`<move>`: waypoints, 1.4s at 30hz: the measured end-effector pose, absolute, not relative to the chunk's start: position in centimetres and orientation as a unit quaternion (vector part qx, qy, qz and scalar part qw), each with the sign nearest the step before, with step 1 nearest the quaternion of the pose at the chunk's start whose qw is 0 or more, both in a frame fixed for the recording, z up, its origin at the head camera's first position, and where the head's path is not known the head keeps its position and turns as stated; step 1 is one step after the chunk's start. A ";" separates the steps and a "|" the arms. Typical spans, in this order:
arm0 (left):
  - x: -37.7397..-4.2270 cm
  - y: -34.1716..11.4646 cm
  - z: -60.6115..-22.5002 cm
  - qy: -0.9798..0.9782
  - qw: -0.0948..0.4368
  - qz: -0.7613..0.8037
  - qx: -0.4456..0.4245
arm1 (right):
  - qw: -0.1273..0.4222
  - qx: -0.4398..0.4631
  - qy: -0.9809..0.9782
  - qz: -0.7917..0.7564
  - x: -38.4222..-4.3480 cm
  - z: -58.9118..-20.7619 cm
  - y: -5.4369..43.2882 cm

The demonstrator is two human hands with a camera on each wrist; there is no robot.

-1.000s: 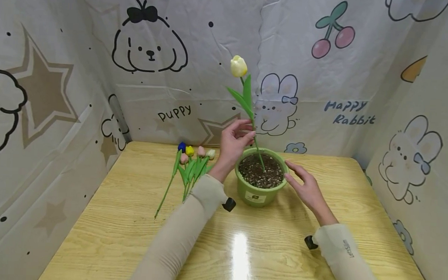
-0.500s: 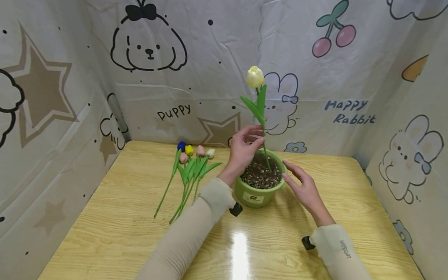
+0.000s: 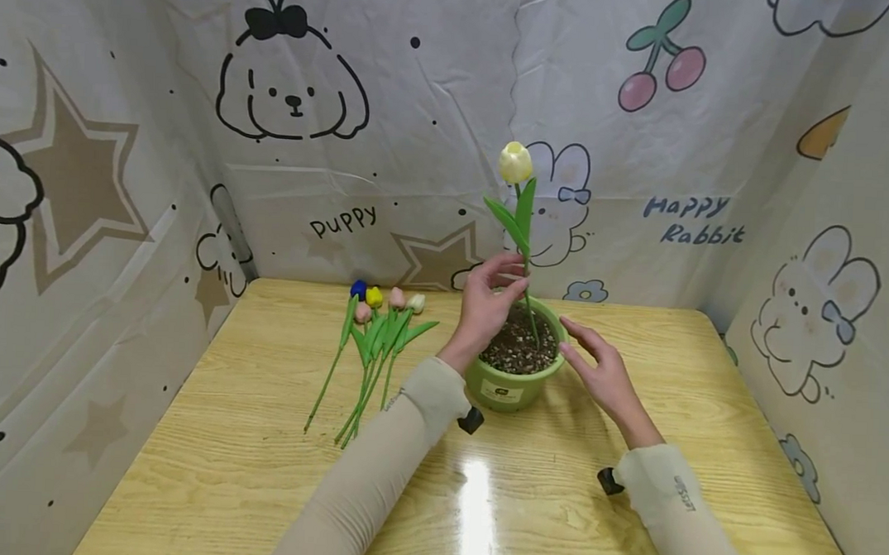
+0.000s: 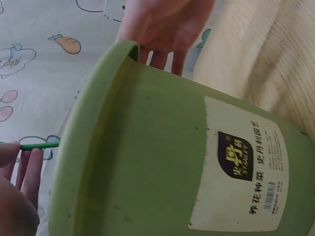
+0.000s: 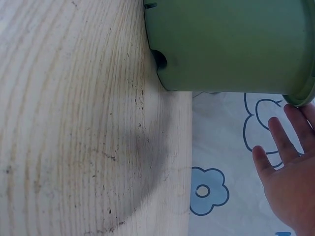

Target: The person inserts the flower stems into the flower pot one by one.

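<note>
My left hand [image 3: 482, 312] pinches the green stem of a pale yellow tulip [image 3: 516, 163] between thumb and fingers. The tulip stands nearly upright, its lower end in the dark soil [image 3: 514, 347] of a green flower pot [image 3: 531, 387]. In the left wrist view, the pinched stem [image 4: 39, 146] shows just beyond the pot's rim. On the pot's other side, my right hand [image 3: 605, 382] has its fingers extended, with fingertips right at the rim. The right wrist view shows these spread fingers [image 5: 281, 137] beside the rim.
Several tulips [image 3: 382, 341] in blue, yellow, pink and white lie on the wooden table [image 3: 220, 466], left of the pot. Cloth walls [image 3: 423, 86] with cartoon prints enclose the table at the back and sides.
My left hand has moved right and slightly down with the tulip, bringing it more upright and lower over the pot. The right hand stays at the rim.
</note>
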State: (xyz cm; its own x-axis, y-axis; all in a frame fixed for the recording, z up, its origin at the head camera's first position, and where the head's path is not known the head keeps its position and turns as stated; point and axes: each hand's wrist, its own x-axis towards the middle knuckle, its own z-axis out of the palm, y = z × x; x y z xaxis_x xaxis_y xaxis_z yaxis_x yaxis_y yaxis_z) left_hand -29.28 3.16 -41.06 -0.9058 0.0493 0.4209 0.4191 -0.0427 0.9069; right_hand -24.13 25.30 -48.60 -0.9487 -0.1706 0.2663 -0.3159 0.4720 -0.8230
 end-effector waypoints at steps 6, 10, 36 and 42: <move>-29.4 3.3 -41.5 -0.696 0.124 -0.683 -0.181 | 0.074 0.142 -0.854 0.495 -24.1 -48.6 25.3; -29.2 3.4 -41.8 -0.718 0.122 -0.659 -0.189 | 0.073 0.142 -0.854 0.495 -24.1 -48.6 25.3; -29.0 4.5 -43.1 -0.764 0.139 -0.580 -0.246 | 0.076 0.145 -0.854 0.494 -24.2 -48.8 25.3; -29.0 4.5 -43.1 -0.766 0.169 -0.571 -0.243 | 0.076 0.145 -0.855 0.492 -24.2 -48.9 25.2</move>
